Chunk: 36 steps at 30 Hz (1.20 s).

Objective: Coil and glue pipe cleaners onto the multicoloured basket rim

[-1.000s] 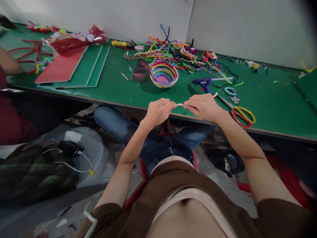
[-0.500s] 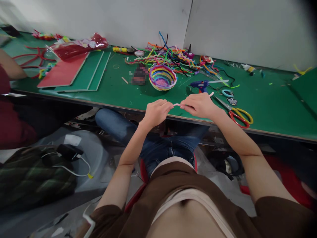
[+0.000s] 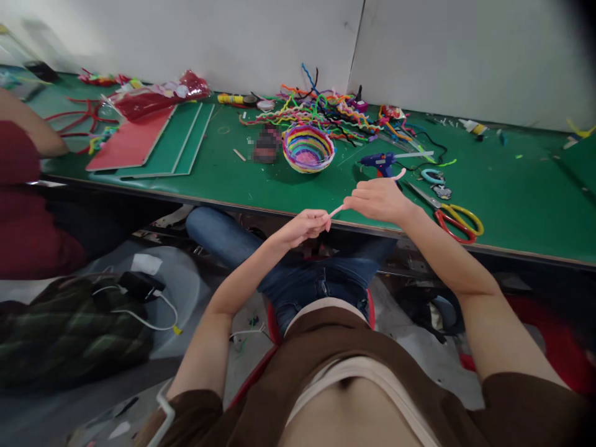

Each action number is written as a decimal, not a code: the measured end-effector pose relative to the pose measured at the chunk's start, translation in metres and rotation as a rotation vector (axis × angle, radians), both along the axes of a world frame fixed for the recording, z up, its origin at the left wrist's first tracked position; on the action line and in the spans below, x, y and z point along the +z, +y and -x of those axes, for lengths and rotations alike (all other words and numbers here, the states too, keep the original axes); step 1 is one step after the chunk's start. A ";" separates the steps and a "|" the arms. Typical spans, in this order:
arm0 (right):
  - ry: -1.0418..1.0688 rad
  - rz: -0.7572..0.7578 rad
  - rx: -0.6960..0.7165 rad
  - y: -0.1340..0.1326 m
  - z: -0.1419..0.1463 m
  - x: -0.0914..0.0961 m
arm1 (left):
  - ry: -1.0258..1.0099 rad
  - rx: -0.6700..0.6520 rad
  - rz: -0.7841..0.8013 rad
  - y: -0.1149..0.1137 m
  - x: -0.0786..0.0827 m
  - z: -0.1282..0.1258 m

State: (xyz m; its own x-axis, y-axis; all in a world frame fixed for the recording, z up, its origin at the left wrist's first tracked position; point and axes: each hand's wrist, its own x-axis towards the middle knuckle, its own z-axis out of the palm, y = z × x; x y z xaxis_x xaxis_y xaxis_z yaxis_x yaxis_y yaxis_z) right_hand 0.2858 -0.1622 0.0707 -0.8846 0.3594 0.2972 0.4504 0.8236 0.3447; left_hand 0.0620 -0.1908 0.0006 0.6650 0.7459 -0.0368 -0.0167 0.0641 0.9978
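Between my two hands runs a pale pink pipe cleaner (image 3: 337,211), its free end curling out past my right hand. My left hand (image 3: 305,227) is closed in a pinch on one end, just off the table's front edge. With its fingers closed around the strip, my right hand (image 3: 378,200) is a little higher, over the edge. Beyond them on the table is a small bowl (image 3: 308,149) of coiled, many-coloured strips with a pink bottom. A blue glue gun (image 3: 379,162) lies behind my right hand, and scissors (image 3: 459,222) with red and yellow handles lie to its right.
A heap of colourful pipe cleaners (image 3: 321,112) lies at the back of the green table (image 3: 521,198). Boards (image 3: 135,143) and a red plastic packet (image 3: 162,102) are at left, near another person's arm (image 3: 32,127). A glue bottle (image 3: 472,127) lies at back right.
My left hand has turned and moved down and slightly right. The pipe cleaner between my hands went from a small arch to a straight slant. The view has shifted slightly left.
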 end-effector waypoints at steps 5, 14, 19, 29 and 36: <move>0.027 0.036 0.011 -0.002 -0.002 -0.011 | 0.030 0.017 -0.008 -0.008 -0.010 0.005; 0.154 0.260 -0.174 -0.003 -0.002 -0.023 | 1.015 0.456 -1.062 -0.008 0.013 0.018; 0.227 0.311 -0.222 -0.005 0.006 -0.024 | 1.046 0.602 -1.323 -0.012 0.020 0.004; 0.411 0.953 -0.160 -0.009 0.012 -0.010 | 0.842 0.707 -1.662 -0.003 0.011 -0.005; 0.451 1.940 0.000 -0.006 0.015 -0.011 | 0.773 0.435 -1.772 0.005 0.019 0.015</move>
State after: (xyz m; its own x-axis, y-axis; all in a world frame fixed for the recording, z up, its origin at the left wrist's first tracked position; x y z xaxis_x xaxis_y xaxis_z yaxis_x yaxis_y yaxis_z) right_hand 0.2708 -0.1683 0.0592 -0.8711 0.4177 -0.2580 0.2331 -0.1107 -0.9661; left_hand 0.0472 -0.1858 0.0196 0.6691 0.3454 0.6580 0.6376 -0.7217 -0.2695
